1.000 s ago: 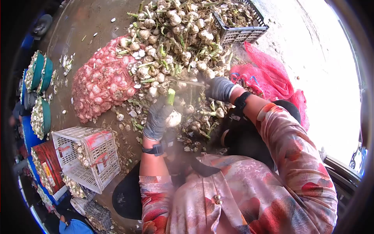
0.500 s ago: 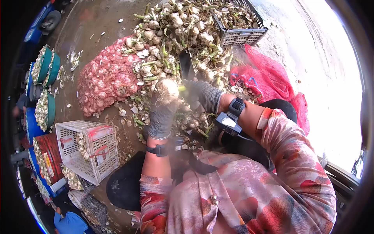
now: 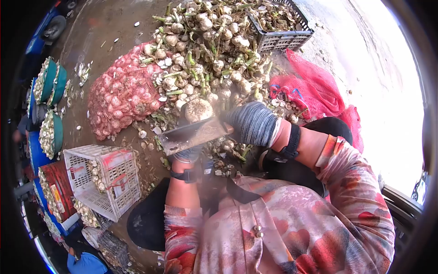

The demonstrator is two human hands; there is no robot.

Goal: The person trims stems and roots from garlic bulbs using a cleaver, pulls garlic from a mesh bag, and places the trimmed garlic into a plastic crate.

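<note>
My left hand (image 3: 188,154), in a grey knit glove, is closed around a garlic bulb (image 3: 199,110). Its cut underside faces up, and most of the fingers are hidden behind the blade. My right hand (image 3: 252,123), gloved in the same grey knit, grips a broad cleaver-like knife (image 3: 194,135). The blade lies flat and level just below the bulb, crossing over my left hand; its handle is mostly covered by the right glove. Beyond both hands spreads a heap of garlic bulbs (image 3: 214,50) with stems and loose skins.
A red mesh sack full of garlic (image 3: 125,91) stands left of the heap. A black crate (image 3: 283,40) is at the far right, with a pink mesh bag (image 3: 315,93) below it. A white crate (image 3: 102,180) lies at left, near green tubs (image 3: 58,130). Someone in blue (image 3: 86,263) is at lower left.
The knife has swung from pointing away to lying across my left hand, as my right wrist turned over. The bulb's root side shows trimmed now, where roots hung before.
</note>
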